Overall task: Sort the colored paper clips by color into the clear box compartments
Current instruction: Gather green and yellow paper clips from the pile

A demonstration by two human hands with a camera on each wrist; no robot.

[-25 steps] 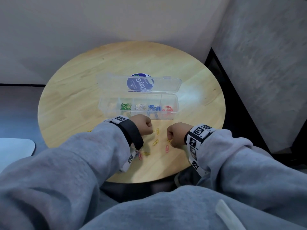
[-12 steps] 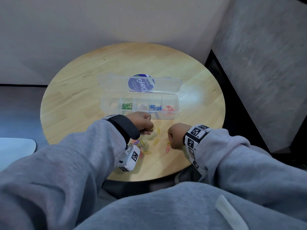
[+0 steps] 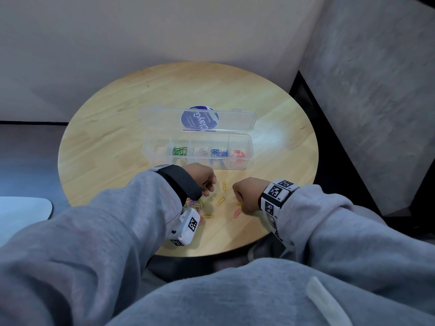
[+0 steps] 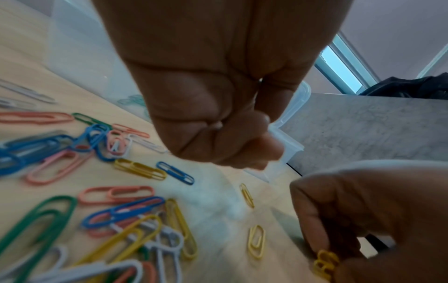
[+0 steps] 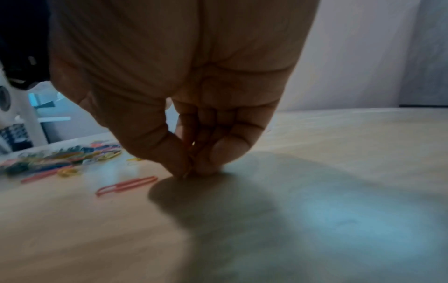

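- Yellow clips (image 4: 324,265) sit bunched in the right hand (image 3: 247,195); the left wrist view shows several pinched between thumb and curled fingers, with the fingertips (image 5: 206,168) down on the worktop (image 3: 113,142), apparently adding another.
- Left hand (image 3: 202,178) is curled into a loose fist just in front of the clear box (image 3: 196,152). Whether it holds a clip I cannot tell; nothing shows between its fingers.
- Box lies open, lid (image 3: 197,120) folded back. Green, white, blue and red clips occupy four compartments; the leftmost compartment looks empty, so I judge it is meant for yellow.
- Unsorted pile (image 4: 104,210) lies near the left wrist, mixed colours, some overlapping. Loose yellow clips (image 3: 221,200) lie between the two hands, and a pink clip (image 5: 126,185) just beside the right fingertips.
- Advice for this step: gather only yellow, slide each clip to the pinch rather than lifting the bunch, and keep the pink one out of the grip.
- Risk: a full pinch may shed clips in transit; carry low over the worktop and release inside the compartment walls.
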